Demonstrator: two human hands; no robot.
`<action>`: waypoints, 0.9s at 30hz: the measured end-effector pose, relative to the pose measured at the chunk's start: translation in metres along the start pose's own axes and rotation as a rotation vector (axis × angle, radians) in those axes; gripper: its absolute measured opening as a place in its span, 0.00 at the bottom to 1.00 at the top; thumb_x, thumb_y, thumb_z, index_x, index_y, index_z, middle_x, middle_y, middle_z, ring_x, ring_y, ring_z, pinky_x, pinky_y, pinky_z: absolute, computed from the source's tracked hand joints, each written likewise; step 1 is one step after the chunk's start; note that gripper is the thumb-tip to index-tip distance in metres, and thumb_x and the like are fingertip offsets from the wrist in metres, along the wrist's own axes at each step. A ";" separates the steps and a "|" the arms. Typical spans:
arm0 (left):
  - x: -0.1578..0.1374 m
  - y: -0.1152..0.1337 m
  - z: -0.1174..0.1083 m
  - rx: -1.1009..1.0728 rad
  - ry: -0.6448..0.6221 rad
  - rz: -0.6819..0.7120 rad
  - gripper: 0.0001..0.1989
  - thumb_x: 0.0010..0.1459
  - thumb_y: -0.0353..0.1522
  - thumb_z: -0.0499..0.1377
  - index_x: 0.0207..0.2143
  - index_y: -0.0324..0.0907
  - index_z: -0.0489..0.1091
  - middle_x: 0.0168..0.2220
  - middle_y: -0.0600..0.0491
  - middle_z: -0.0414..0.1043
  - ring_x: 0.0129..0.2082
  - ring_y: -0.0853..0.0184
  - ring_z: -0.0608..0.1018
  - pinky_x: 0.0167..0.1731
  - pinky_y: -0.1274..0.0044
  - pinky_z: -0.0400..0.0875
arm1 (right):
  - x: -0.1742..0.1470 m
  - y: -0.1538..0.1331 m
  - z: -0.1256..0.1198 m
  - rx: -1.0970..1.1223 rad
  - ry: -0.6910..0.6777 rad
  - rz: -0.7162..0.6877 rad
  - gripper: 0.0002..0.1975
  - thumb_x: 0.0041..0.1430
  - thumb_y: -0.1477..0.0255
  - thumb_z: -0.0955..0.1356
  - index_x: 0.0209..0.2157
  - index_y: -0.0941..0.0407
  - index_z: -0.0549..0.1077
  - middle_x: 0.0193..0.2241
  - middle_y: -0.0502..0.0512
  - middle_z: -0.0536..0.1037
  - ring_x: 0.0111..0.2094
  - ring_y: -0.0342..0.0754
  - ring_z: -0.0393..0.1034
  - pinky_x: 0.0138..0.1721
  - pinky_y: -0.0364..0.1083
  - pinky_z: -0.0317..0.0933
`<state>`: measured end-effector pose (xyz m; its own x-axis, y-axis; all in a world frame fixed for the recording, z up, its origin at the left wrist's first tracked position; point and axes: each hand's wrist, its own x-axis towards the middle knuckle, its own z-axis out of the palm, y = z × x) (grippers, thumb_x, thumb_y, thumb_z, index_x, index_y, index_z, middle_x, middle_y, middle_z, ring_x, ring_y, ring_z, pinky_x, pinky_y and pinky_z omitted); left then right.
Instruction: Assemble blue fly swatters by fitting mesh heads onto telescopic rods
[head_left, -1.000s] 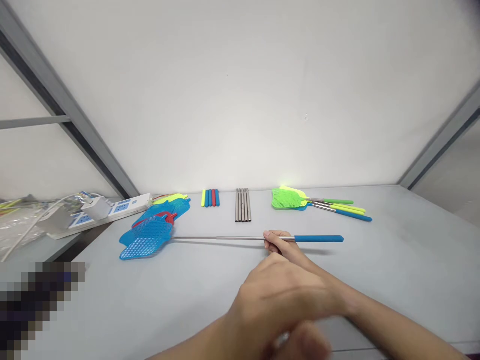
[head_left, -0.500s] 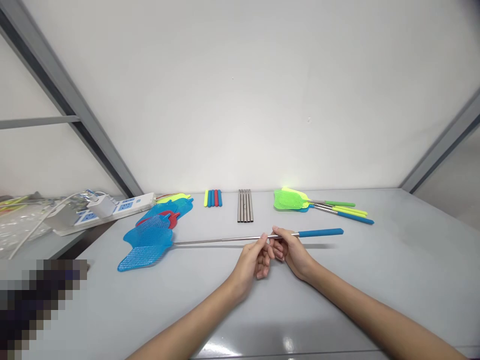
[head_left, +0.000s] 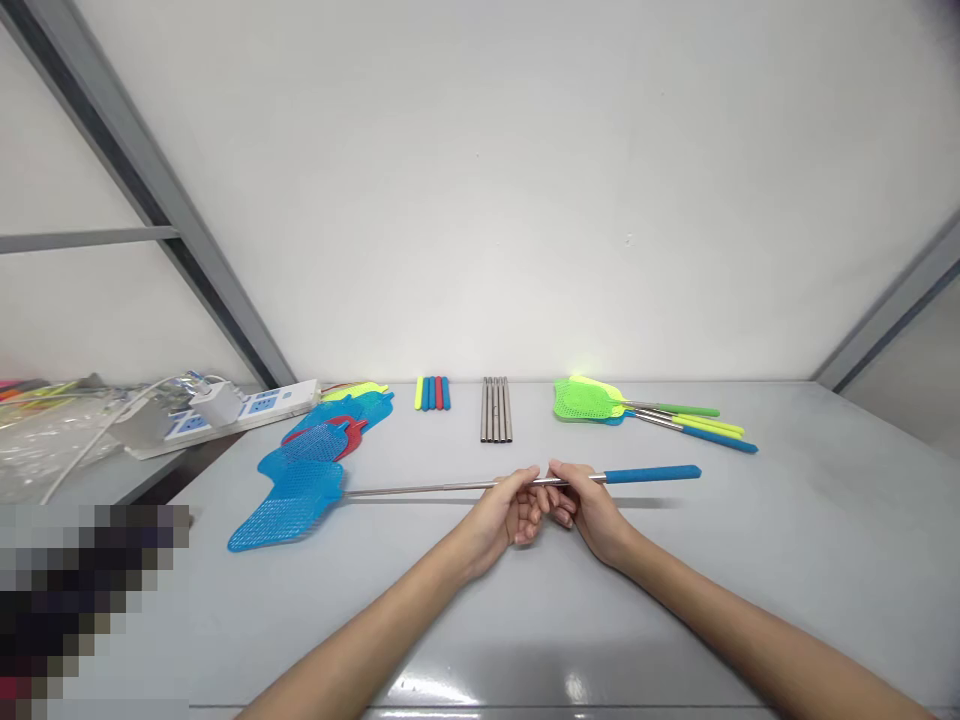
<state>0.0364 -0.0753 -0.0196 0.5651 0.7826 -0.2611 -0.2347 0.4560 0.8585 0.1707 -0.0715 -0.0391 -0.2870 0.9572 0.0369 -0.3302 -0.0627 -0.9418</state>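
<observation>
A blue fly swatter (head_left: 289, 505) with a thin metal telescopic rod and a blue grip lies crosswise in front of me, its head to the left. My left hand (head_left: 510, 508) pinches the rod near its middle between thumb and fingers. Just beside it, my right hand (head_left: 589, 505) grips the thicker part of the rod next to the blue grip. Both hands are closed, and their curled fingers nearly touch. The swatter's head overlaps a blue swatter head (head_left: 319, 442) in the pile behind it.
Loose swatter heads, including a red one (head_left: 358, 432), are piled at left by a power strip (head_left: 281, 402). Several coloured grips (head_left: 433, 394) and metal tubes (head_left: 496, 410) line the table's back. Swatters with rods and grips (head_left: 589, 400) lie at back right.
My hands have drawn slightly apart along the rod, the right one moving right with the blue grip. The camera view has shifted a little.
</observation>
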 end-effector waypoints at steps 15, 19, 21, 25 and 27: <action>0.000 0.000 -0.002 -0.021 -0.025 -0.001 0.17 0.53 0.38 0.48 0.18 0.36 0.62 0.14 0.58 0.55 0.14 0.76 0.61 0.16 0.82 0.50 | -0.001 -0.005 0.003 -0.161 -0.077 0.005 0.21 0.52 0.59 0.62 0.14 0.59 0.62 0.12 0.46 0.60 0.12 0.35 0.49 0.13 0.39 0.39; 0.000 0.002 -0.003 0.009 -0.118 -0.017 0.17 0.54 0.36 0.45 0.20 0.36 0.63 0.15 0.56 0.58 0.16 0.75 0.62 0.16 0.82 0.50 | -0.003 -0.006 0.003 -0.166 -0.070 0.021 0.21 0.53 0.60 0.62 0.13 0.60 0.63 0.11 0.47 0.61 0.12 0.35 0.50 0.14 0.39 0.40; 0.000 0.003 -0.004 0.019 -0.163 -0.018 0.16 0.54 0.35 0.45 0.20 0.36 0.63 0.16 0.55 0.59 0.17 0.75 0.63 0.17 0.82 0.51 | -0.003 -0.006 0.004 -0.172 -0.069 0.025 0.21 0.53 0.61 0.61 0.13 0.60 0.63 0.11 0.47 0.61 0.12 0.35 0.50 0.14 0.39 0.40; 0.000 0.003 -0.005 0.022 -0.171 -0.010 0.16 0.54 0.36 0.46 0.20 0.36 0.63 0.16 0.56 0.58 0.16 0.75 0.63 0.17 0.81 0.51 | -0.003 -0.006 0.005 -0.143 -0.062 0.021 0.22 0.53 0.61 0.62 0.12 0.60 0.63 0.10 0.47 0.61 0.11 0.35 0.51 0.13 0.38 0.40; 0.001 0.004 -0.005 0.029 -0.163 -0.009 0.17 0.54 0.38 0.47 0.20 0.36 0.64 0.16 0.56 0.58 0.15 0.75 0.63 0.17 0.81 0.51 | -0.002 -0.005 0.005 -0.110 -0.059 0.021 0.22 0.53 0.61 0.61 0.12 0.60 0.62 0.10 0.47 0.62 0.11 0.35 0.51 0.13 0.38 0.40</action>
<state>0.0322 -0.0712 -0.0187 0.6885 0.6981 -0.1963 -0.2072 0.4488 0.8693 0.1689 -0.0747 -0.0325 -0.3461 0.9376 0.0333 -0.2237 -0.0480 -0.9735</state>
